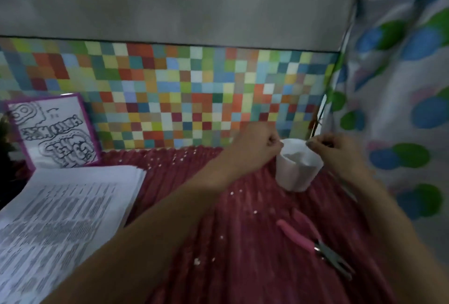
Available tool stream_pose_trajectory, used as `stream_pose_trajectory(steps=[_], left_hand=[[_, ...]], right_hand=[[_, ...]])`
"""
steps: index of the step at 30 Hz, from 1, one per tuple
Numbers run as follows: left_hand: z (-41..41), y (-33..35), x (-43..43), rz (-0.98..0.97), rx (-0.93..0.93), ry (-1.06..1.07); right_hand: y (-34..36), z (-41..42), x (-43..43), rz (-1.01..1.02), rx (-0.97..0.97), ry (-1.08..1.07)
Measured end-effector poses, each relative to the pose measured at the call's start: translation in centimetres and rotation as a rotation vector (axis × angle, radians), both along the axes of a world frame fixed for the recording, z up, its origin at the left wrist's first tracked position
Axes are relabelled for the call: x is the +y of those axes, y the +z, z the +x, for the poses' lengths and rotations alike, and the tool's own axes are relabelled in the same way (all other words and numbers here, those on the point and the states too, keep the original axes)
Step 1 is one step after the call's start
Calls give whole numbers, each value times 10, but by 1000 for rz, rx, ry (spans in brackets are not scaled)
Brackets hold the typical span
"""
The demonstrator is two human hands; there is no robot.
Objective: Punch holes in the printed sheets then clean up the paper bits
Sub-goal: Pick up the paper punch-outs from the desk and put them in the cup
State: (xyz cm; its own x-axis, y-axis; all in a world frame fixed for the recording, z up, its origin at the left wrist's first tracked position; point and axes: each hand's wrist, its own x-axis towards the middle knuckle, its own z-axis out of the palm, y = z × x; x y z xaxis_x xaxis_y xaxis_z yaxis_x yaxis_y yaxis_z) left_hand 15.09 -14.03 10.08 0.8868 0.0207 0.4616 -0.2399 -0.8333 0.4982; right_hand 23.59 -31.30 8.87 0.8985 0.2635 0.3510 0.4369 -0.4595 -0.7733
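A white paper cup (295,172) stands tilted on the red pleated cloth (243,243) near the back right. My left hand (261,144) has its fingers curled and pinches the cup's left rim. At the right rim, my right hand (336,149) is curled round a thin grey stick-like tool (347,189), which is blurred. Several small white paper bits (196,261) lie scattered over the cloth. A hole punch with pink handles (315,245) lies on the cloth at the right. The stack of printed sheets (60,218) lies at the left.
A purple-framed black-and-white drawing (56,131) leans against the multicoloured tiled wall (194,95) at the back left. A spotted curtain (401,85) hangs along the right side. Something dark sits at the far left edge.
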Motion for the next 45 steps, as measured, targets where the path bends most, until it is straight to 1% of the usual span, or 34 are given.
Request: stream_pose_trajectory(steps=[4,6,9,11,13,15,18,20,22,23,25,26,27,29,31,32,34,36,40,43,45], left_hand=[[69,-13,-31,116,8,-37],[86,-21,-37,245,28,-11],[95,-30,-39,411,27,93],[95,-30,-39,420,14,150],[95,-30,-39,414,20,193],[96,-32,-38,391,42,193],[97,-38,-29,262,40,86],[90,-36,-19,212,57,11],[66,-25,-6,139,26,-39],[47,-18,3,96,21,-54],[0,-8,28,42,90,-48],[-27,-8,42,46,149,-26],[-55,-11,55,50,202,3],[-109,-31,74,36,259,73],[-154,-57,71,-25,310,197],[-168,-70,64,-63,325,230],[-182,-93,47,-74,324,223],[-185,-107,35,-66,289,244],[-184,-121,32,-69,270,329],[-184,-126,30,-95,243,345],[-183,-130,27,-92,228,361]], right_hand=[[8,33,-7,-267,-37,22],[7,41,-9,-368,-28,50],[2,54,-11,-404,-33,76],[-1,58,-12,-373,-32,62],[-4,61,-11,-319,-23,27],[-7,64,-10,-309,-31,0],[-12,63,-2,-430,-70,2],[-14,62,2,-467,-94,-8],[-11,58,6,-437,-185,-66],[-10,54,8,-411,-265,-106],[-10,32,14,-306,-405,-135],[-12,12,20,-228,-419,-100],[-17,-11,25,-162,-395,-27],[-35,-66,36,-82,-270,230],[-60,-114,48,-118,-119,496],[-75,-130,52,-169,-44,565],[-100,-145,57,-249,42,587],[-112,-150,58,-284,51,536],[-119,-159,58,-271,-3,461],[-125,-164,62,-241,-79,413],[-127,-165,64,-249,-66,389]])
